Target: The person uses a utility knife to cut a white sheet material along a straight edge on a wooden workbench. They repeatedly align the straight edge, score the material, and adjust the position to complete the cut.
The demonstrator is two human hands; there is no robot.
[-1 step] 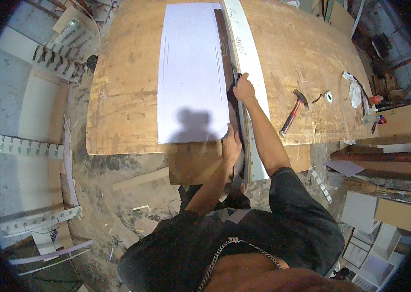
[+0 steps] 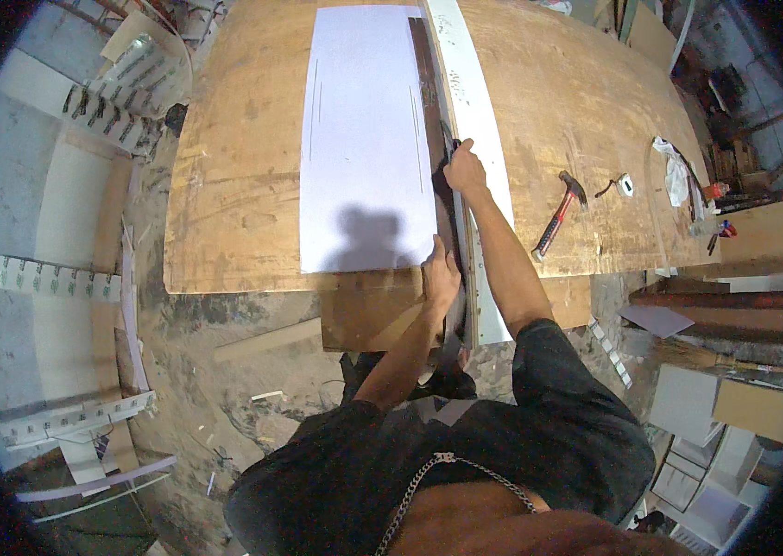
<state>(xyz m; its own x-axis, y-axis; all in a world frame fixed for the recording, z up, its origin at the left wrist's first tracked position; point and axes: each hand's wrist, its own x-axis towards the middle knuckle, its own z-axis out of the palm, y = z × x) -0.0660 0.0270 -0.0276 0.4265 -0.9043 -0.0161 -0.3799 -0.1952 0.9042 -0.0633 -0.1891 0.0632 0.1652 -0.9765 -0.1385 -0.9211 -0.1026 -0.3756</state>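
A white rectangular panel [image 2: 368,120] lies on the wooden worktable, thin lines marked along both long sides. Along its right edge runs a long dark brown strip [image 2: 427,97], beside a long white board [image 2: 467,83] that reaches past the table's near edge. My left hand [image 2: 442,278] rests at the panel's near right corner, touching the strip, fingers mostly stretched forward. Farther up, my right hand [image 2: 467,172] is closed by the board's left edge around a slim dark thing [image 2: 455,144]; its kind is mostly hidden.
The large wooden worktable [image 2: 243,167] carries a claw hammer [image 2: 562,215] with a red-black handle, a tape measure [image 2: 626,184] and a crumpled white bag [image 2: 676,173] to the right. A brown board [image 2: 368,310] juts out below the near edge. Scraps litter the floor [image 2: 225,371].
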